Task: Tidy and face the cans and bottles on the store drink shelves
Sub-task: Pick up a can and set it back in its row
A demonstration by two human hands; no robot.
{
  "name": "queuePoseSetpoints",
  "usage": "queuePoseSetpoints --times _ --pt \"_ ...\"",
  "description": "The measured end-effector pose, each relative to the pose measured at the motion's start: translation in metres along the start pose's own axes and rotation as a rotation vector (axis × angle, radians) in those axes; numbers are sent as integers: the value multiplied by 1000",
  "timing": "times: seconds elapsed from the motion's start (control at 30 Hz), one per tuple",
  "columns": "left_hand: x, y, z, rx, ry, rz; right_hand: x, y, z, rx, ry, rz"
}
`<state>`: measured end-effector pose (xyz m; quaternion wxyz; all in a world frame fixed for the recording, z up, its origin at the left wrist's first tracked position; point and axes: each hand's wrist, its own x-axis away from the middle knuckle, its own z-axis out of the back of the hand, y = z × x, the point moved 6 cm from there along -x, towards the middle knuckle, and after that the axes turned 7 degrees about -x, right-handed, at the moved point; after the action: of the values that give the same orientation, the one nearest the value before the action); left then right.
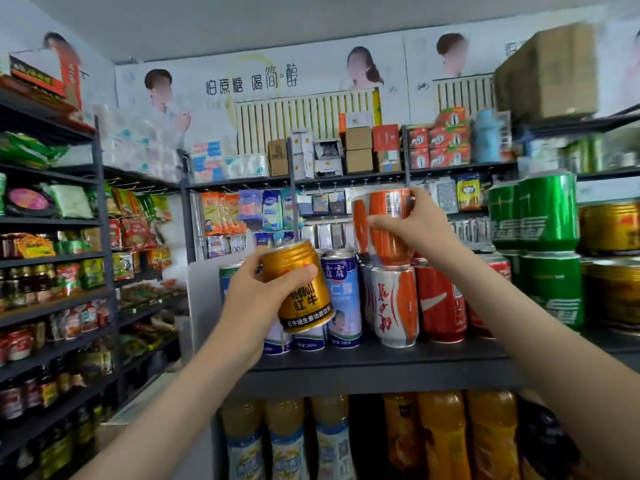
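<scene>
My left hand (258, 299) grips a gold Red Bull can (301, 289), tilted, held in front of the blue-and-white cans (343, 299) on the dark drink shelf (381, 358). My right hand (412, 223) holds an orange-and-white can (384, 223) raised above another orange-and-white can (394, 306) that stands on the shelf. Red cola cans (440, 303) stand just right of it. Stacked green cans (547, 251) and gold cans (609, 265) fill the shelf's right end.
Orange and yellow juice bottles (440, 438) line the shelf below. Snack and jar shelves (52, 271) run along the left wall. Hanging packets (242, 213) and boxes (360, 150) fill the back shelves. A cardboard box (547, 74) sits top right.
</scene>
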<state>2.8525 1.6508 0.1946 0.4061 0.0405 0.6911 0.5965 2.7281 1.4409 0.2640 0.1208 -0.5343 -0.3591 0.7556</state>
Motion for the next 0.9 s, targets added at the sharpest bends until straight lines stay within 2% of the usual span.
queuePoseSetpoints --times 0.3,0.67,0.83,0.9 --pt "2 -6 2 50 -30 -8 11 -3 -11 47 -77 -20" --pt "3 -7 2 66 -28 -4 28 3 -11 85 -4 35" --pt "5 -4 -10 76 -76 -7 61 -28 1 148 141 216" --pt "10 2 -20 88 -110 -25 83 -43 2 98 76 268"
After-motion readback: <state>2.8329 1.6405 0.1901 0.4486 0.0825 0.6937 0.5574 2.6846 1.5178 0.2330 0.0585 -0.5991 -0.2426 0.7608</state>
